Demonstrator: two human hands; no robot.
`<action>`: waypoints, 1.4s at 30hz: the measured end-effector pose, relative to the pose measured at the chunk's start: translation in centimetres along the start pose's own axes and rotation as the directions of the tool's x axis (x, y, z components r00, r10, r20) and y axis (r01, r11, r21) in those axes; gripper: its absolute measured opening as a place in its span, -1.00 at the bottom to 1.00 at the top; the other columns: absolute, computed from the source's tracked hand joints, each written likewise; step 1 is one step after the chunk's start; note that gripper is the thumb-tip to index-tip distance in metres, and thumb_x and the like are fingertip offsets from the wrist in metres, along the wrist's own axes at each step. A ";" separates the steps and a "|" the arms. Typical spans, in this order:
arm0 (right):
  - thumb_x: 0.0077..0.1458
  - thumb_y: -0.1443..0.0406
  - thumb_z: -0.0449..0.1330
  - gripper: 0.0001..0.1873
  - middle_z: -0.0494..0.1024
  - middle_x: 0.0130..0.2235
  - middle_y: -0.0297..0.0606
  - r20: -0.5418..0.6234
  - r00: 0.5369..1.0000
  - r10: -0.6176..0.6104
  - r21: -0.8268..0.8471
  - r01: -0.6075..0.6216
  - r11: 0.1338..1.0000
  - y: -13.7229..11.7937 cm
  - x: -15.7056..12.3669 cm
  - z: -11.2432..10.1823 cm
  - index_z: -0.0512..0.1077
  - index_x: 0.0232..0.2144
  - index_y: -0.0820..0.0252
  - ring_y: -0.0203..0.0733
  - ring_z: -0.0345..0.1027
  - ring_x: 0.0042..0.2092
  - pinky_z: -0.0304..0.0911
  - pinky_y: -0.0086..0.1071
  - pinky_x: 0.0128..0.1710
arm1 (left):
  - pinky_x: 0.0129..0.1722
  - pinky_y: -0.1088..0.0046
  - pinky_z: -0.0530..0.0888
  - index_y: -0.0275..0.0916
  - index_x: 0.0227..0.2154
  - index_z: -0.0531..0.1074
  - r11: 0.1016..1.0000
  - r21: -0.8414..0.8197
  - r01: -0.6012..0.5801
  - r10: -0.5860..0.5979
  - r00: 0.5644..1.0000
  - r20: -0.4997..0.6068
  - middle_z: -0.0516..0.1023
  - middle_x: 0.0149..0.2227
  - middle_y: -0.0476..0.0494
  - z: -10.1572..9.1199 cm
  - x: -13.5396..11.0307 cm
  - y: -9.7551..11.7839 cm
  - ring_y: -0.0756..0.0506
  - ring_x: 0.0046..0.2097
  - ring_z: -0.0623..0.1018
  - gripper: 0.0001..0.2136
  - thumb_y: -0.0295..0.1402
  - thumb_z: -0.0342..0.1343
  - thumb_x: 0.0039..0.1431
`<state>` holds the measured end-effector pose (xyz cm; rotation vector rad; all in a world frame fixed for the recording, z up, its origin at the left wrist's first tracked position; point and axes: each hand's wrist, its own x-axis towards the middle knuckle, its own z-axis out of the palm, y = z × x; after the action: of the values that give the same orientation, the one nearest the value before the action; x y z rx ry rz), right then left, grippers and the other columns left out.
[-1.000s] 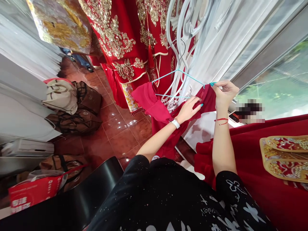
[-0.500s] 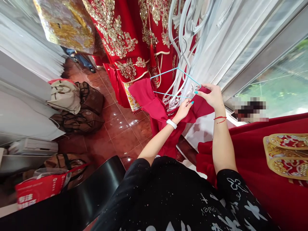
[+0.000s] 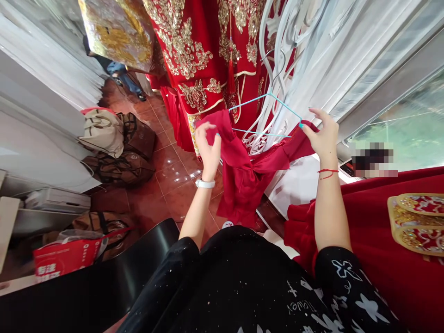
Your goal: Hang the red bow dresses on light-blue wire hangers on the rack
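A dark red garment [image 3: 243, 171] hangs on a thin light-blue wire hanger [image 3: 250, 100], its two shoulders over the hanger's ends and its lower part drooping toward me. My left hand [image 3: 208, 150], with a white wristband, is at the garment's left shoulder, thumb and fingers apart. At the other end of the hanger, my right hand [image 3: 325, 135] has thumb and index finger spread, the thumb tip against the red cloth at the hanger's end. The hanger's metal hook lies in front of a white scrollwork metal stand [image 3: 258, 147].
Red gowns with gold beading [image 3: 192, 51] hang ahead. Brown bags [image 3: 120, 169] are piled on the tiled floor [image 3: 173, 180] at left, near a black chair [image 3: 152, 249]. Another red garment [image 3: 364, 208] lies at right beside the window. A person's legs [image 3: 126, 81] show far back.
My left hand has moved left from near the hanger's lower bar to the garment's left shoulder. My right thumb and index finger have parted at the hanger's right end.
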<state>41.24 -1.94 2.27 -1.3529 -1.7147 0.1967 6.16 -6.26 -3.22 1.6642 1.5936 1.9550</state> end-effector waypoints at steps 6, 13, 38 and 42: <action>0.30 0.22 0.01 -0.42 0.37 0.34 0.07 -0.289 0.946 0.145 -0.130 -0.188 0.974 -1.5 -2.2 3.5 0.28 0.33 0.17 0.21 0.23 0.40 0.15 0.22 0.39 | 0.52 -0.10 0.00 -0.24 0.31 0.25 0.977 0.182 -0.112 0.068 0.970 0.234 0.21 0.43 -0.35 0.1 5.5 -1.9 -0.34 0.50 0.11 -0.26 -0.09 0.37 0.15; 0.25 0.17 0.17 -0.41 0.09 0.46 0.21 -0.241 0.923 0.299 -0.316 -0.366 0.875 -2.5 -2.4 6.2 0.31 0.27 0.22 0.43 -0.19 0.52 -0.14 0.49 0.39 | 0.43 -0.12 0.17 -0.19 0.20 0.36 0.935 0.344 -0.085 -0.031 0.947 0.320 0.42 0.26 -0.38 4.0 5.7 -1.1 -0.44 0.39 0.29 -0.49 -0.11 0.25 0.27; 0.32 0.37 0.02 -0.61 0.57 -0.03 0.35 -0.111 0.894 0.434 -0.655 -0.394 0.645 -5.1 1.5 2.3 0.55 0.01 0.46 0.31 0.51 0.05 0.36 0.06 0.05 | 0.12 0.16 0.51 -0.33 0.09 0.49 0.707 0.702 -0.090 -0.245 0.899 0.362 0.65 -0.07 -0.42 0.9 7.7 2.2 -0.33 0.07 0.64 -0.68 -0.44 -0.10 0.43; 0.25 0.36 0.07 -0.63 0.61 -0.05 0.24 -0.023 0.915 0.404 -0.690 -0.307 0.656 -3.4 2.6 1.1 0.59 -0.02 0.38 0.28 0.50 0.08 0.33 0.02 0.09 | 0.16 0.16 0.49 -0.24 0.00 0.52 0.838 0.536 0.102 -0.269 0.932 0.243 0.67 -0.03 -0.33 -0.1 8.8 -0.9 -0.30 0.08 0.63 -0.72 -0.44 -0.03 0.37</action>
<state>38.12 -0.61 5.15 -2.2841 -1.6733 -0.1618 2.23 -0.15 1.75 1.7766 2.1708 1.1493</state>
